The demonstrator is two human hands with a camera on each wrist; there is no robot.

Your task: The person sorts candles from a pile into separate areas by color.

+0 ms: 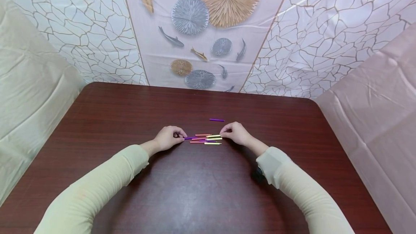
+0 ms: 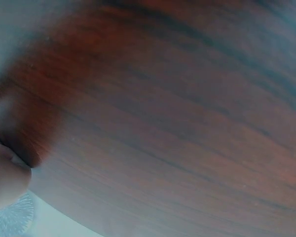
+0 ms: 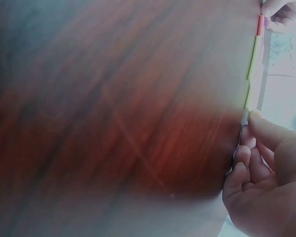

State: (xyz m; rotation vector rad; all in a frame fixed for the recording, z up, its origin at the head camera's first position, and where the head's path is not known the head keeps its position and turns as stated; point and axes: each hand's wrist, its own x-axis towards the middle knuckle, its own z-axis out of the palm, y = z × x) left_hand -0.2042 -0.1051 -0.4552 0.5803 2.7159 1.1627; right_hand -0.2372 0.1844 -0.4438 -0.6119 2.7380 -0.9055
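On the brown table lies a bunch of thin, coloured sticks, each with a narrower tip at its right end. My left hand [image 1: 167, 138] pinches the left end of a purple stick [image 1: 189, 138] between thumb and finger. Across the bunch, my right hand [image 1: 238, 133] pinches the right end of a yellow stick [image 1: 213, 135]. Between the hands lie orange-red sticks [image 1: 197, 142], more yellow ones [image 1: 212, 143] and another purple one, partly overlapping. In the right wrist view, the right hand [image 3: 271, 173] is beside a yellow stick [image 3: 253, 57]. Only part of the left hand [image 2: 7, 180] shows in the left wrist view.
A separate purple stick [image 1: 216, 120] lies beyond the bunch, toward the table's far side. The dark brown table [image 1: 182, 190] ends at a patterned cloth backdrop [image 1: 201, 57]. Pale cloth hangs along both sides.
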